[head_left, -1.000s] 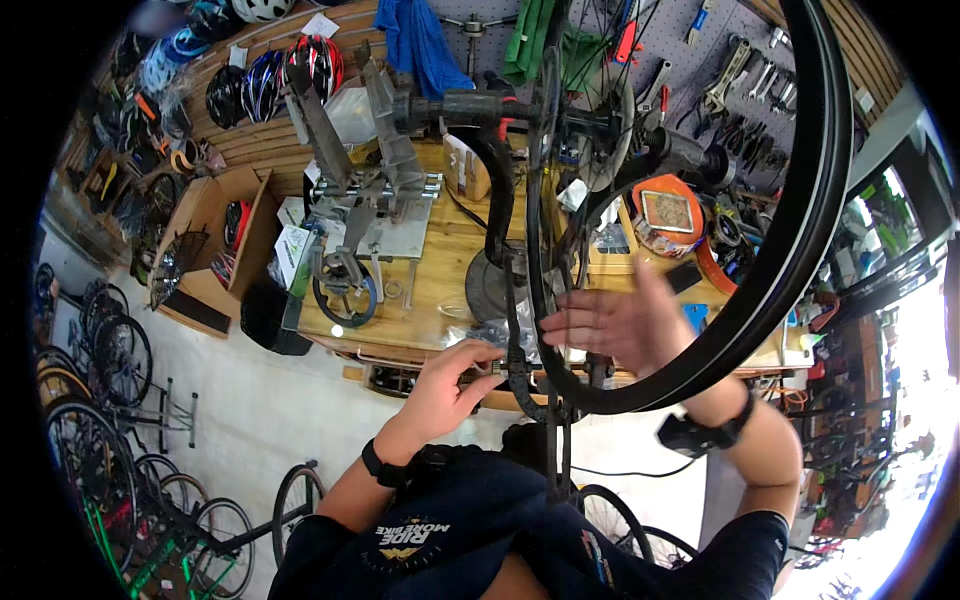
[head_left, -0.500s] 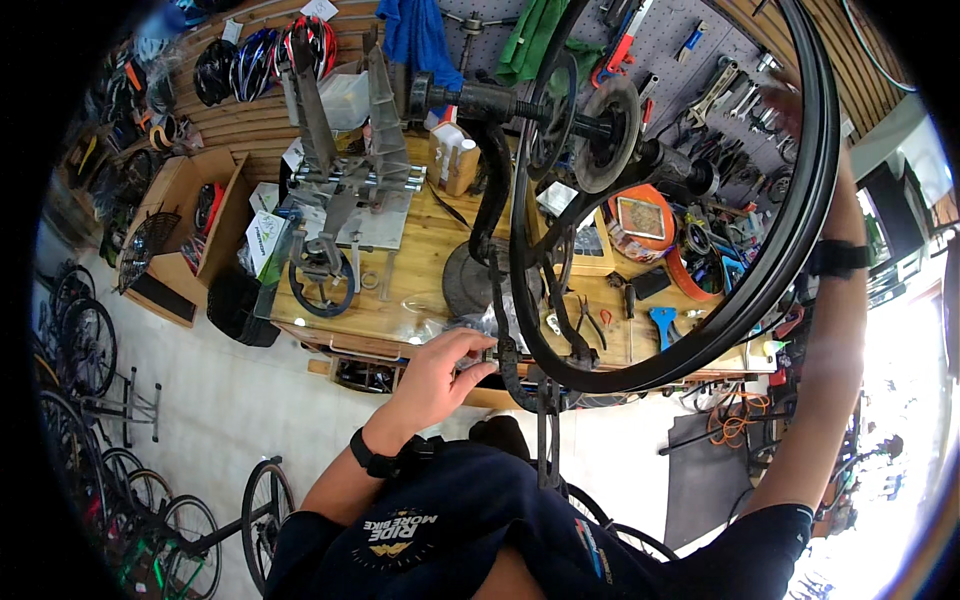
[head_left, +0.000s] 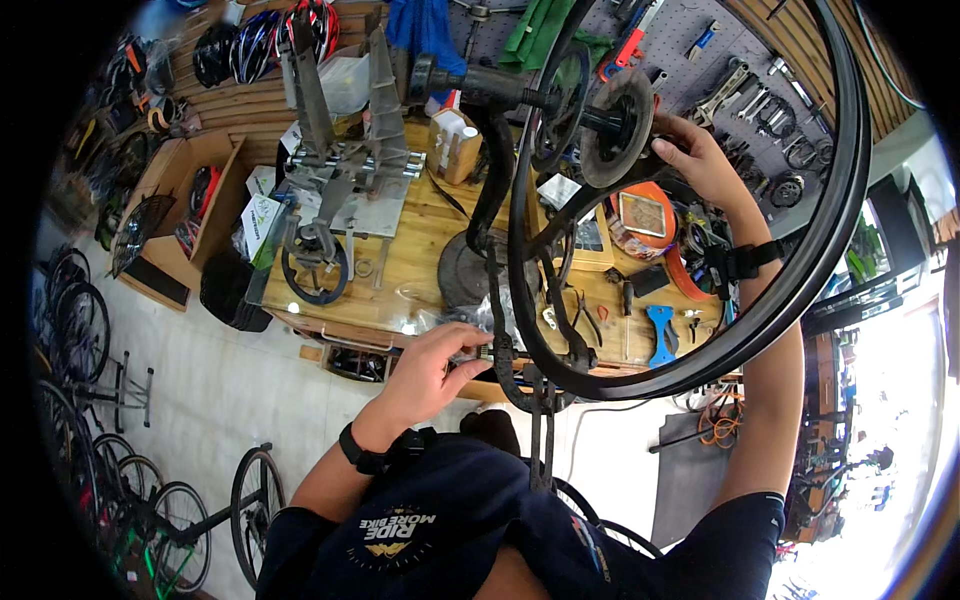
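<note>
A black bicycle wheel [head_left: 690, 375] stands upright in a dark metal truing stand [head_left: 490, 190], its hub disc [head_left: 618, 128] near the top. Low on the stand, my left hand [head_left: 425, 375] is closed, thumb and fingers pinching a small knob [head_left: 486, 352] left of the rim. My right hand [head_left: 700, 165] reaches through the wheel's opening. It is curled round the right end of the stand, beside the hub disc; its fingertips are partly hidden, and so is the part under them. Spokes cannot be made out.
Behind the stand lies a wooden workbench [head_left: 400, 290] with pliers [head_left: 590, 312], a blue tool [head_left: 660, 335] and an orange round container [head_left: 642, 215]. A metal fixture [head_left: 335, 190] stands at left. Tools hang on the pegboard [head_left: 680, 60]. Bicycles [head_left: 180, 530] stand at lower left.
My right hand has come from the rim's upper right, inward and down to the stand's right end by the hub. My left hand stays at the knob. The view has shifted slightly.
</note>
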A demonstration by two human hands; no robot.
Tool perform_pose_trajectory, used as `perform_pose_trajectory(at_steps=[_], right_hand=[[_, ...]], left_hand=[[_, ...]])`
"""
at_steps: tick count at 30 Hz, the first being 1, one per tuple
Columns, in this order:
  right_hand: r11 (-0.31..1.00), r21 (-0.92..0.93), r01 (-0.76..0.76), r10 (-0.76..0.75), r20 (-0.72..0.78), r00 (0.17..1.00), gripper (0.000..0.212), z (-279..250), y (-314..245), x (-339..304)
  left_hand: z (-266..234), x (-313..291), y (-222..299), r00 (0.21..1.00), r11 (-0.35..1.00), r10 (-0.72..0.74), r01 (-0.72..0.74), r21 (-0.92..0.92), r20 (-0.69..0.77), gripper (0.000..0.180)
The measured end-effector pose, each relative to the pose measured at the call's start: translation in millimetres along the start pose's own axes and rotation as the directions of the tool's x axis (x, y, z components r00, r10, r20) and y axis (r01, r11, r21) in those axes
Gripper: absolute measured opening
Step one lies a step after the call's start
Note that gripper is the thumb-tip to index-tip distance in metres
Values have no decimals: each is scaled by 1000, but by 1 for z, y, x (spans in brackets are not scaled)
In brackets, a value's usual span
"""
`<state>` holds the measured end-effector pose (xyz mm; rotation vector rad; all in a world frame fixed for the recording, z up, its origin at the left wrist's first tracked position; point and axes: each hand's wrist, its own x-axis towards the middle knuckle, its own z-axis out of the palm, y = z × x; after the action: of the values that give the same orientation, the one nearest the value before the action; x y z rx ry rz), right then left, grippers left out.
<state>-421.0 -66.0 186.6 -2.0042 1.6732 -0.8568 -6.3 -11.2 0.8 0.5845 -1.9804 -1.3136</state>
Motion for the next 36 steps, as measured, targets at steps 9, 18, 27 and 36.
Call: perform_pose_trajectory(at_steps=[9,18,27,36], right_hand=[[993,-90,-74,68,-73,995,45,-7,20,3],[991,-130,36,-46,-75,996,48,2,18,3],[999,-30,-42,39,-89,995,38,6,7,-1],[995,-86,-53,42,-116,992,33,4,-6,-1]], left_hand=[[0,2,-1,998,1000,-6,7,-21,56,30],[1,0,-1,999,999,-30,30,-21,34,31],[4,2,-1,997,998,-64,65,-2,50,32],[2,2,-1,998,992,-5,-3,123,64,29]])
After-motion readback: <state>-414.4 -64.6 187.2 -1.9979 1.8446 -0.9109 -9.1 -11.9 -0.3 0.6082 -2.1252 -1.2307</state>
